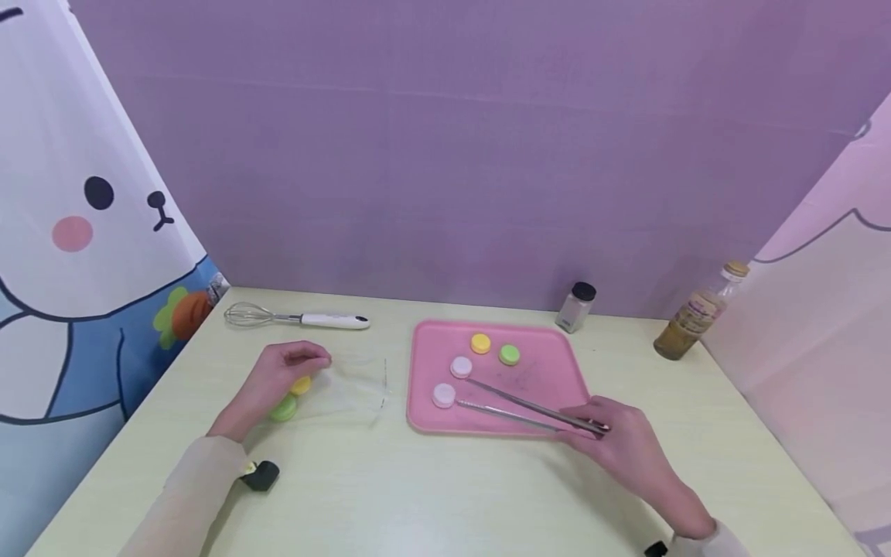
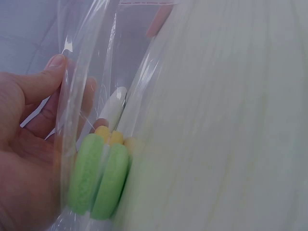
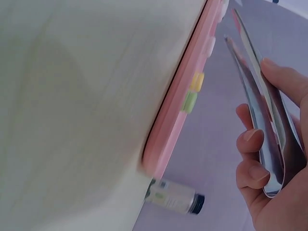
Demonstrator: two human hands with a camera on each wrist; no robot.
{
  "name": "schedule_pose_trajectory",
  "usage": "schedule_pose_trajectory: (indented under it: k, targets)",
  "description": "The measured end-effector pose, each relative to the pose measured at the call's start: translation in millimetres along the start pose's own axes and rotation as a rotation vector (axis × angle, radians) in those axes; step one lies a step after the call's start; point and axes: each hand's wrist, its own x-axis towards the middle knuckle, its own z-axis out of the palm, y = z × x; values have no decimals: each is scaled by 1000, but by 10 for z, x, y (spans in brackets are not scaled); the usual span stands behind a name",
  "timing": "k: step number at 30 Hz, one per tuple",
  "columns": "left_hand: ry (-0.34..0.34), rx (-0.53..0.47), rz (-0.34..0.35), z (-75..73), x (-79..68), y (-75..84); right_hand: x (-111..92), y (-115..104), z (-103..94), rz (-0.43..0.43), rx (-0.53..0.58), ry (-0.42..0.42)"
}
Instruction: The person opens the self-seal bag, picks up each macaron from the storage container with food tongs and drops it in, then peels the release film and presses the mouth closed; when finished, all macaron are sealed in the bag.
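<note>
My left hand (image 1: pixel 267 383) pinches the edge of a clear plastic bag (image 1: pixel 351 391) at the left of the table. Inside that bag, a green macaron (image 2: pixel 113 183) and a yellow macaron (image 1: pixel 301 384) lie near my palm. My right hand (image 1: pixel 619 445) holds metal tongs (image 1: pixel 532 406) whose arms are spread apart over the pink tray (image 1: pixel 567 379). Close to the tong tips are two pale lilac macarons (image 1: pixel 444 395). Farther back on the tray sit a yellow macaron (image 1: pixel 480 343) and a green macaron (image 1: pixel 510 354).
Behind my left hand lies a whisk (image 1: pixel 299 317) with a white handle. A small jar (image 1: pixel 575 307) with a black lid stands behind the tray. At the right back is a corked glass bottle (image 1: pixel 698 313). A purple backdrop (image 1: pixel 445 170) borders the table's far edge.
</note>
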Motion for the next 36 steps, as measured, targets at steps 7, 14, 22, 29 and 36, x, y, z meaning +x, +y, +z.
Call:
schedule_pose_trajectory:
  k: [7, 14, 22, 29, 36]
  targets:
    - [-3, 0, 2, 3, -2, 1, -111, 160, -134, 35, -101, 68]
    - [3, 19, -16, -2, -8, 19, -200, 306, -223, 149, -147, 88]
    - [6, 42, -21, -12, -13, 17, -218, 395, -228, 232, -159, 84]
    - [-1, 17, -5, -4, -19, 23, -163, 430, -191, 252, -148, 60]
    - [3, 30, -7, -6, -5, -5, -41, 433, -154, 258, -153, 27]
